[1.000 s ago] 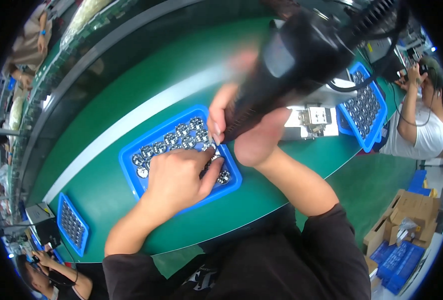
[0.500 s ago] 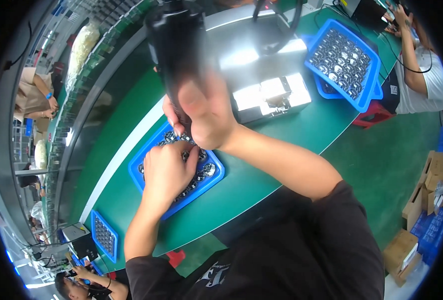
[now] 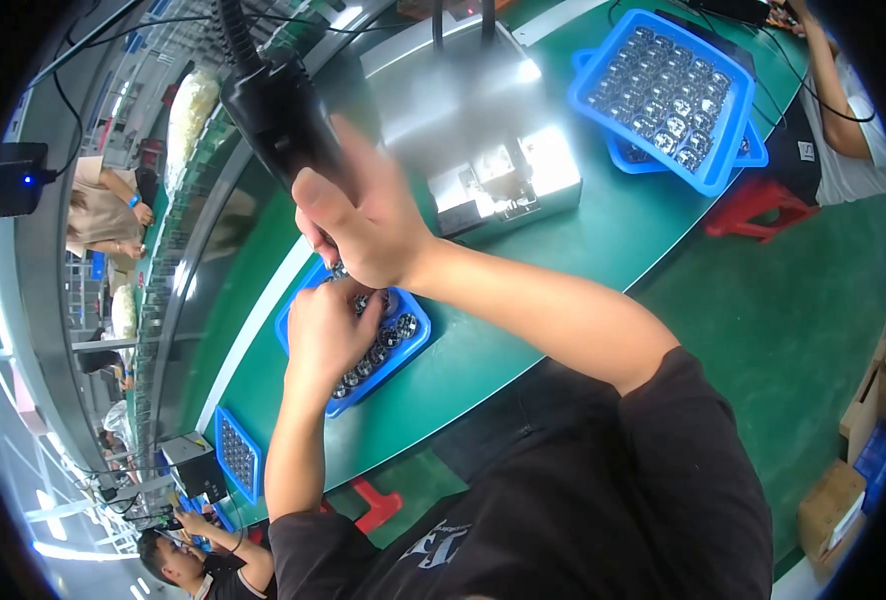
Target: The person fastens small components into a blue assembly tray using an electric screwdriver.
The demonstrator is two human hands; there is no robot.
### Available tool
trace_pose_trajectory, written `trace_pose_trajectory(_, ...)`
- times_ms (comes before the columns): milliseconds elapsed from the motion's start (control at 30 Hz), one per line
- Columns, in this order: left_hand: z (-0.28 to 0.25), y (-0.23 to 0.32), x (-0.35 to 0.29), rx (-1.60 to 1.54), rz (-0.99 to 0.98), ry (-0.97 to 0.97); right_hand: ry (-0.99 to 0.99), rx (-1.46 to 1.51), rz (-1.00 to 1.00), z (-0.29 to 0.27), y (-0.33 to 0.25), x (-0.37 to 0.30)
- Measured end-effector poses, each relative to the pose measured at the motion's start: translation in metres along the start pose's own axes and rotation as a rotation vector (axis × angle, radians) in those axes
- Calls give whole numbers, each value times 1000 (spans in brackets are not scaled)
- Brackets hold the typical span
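My right hand (image 3: 373, 225) is closed around a black corded electric screwdriver (image 3: 288, 120), which slants down toward the tray. Its lower end is hidden behind my fingers. Just below, my left hand (image 3: 325, 325) reaches into a blue tray (image 3: 425, 335), thumb and fingers curled at one of the small round parts (image 3: 363, 302) there. My left fingertips are partly covered by my right hand. Rows of similar dark, shiny round parts (image 3: 365, 368) lie beside my left hand in the tray.
A shiny metal box-shaped fixture (image 3: 508, 190) stands right of my hands on the green table (image 3: 483, 330). Stacked blue trays (image 3: 708, 185) of parts lie far right, near a red stool (image 3: 763, 212) and a person. Another tray (image 3: 255, 490) sits at lower left, near another person.
The view has shifted, so the surroundings sit differently. The screwdriver now tilts with its top to the left and appears sharper. My left hand stays at the tray.
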State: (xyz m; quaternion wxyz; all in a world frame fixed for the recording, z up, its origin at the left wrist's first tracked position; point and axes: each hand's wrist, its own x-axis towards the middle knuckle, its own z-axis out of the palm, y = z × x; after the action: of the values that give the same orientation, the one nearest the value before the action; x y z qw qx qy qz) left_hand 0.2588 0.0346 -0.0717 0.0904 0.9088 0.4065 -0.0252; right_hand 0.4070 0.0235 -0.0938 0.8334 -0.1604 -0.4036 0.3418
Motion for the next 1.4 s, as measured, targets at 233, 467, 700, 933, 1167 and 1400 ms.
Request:
trace_pose_trajectory(233,4,0,10,-25,-23,36,29,-39,-43,-1,0,-1)
trace_pose_trajectory(467,11,-6,19,-15,34,48,45,-59,-57,-4,4,0)
trace_pose_trajectory(700,11,-2,22,-6,77,2,28,-86,-66,-10,1,1)
trace_pose_trajectory(933,-25,-1,-8,-157,-11,74,62,-38,86,-12,2,-2)
trace_pose_trajectory(1167,-35,-40,-125,-27,-112,340,0,26,22,-12,6,-2)
trace_pose_trajectory(1400,10,-138,-219,201,-99,61,36,-242,200,-15,9,-1)
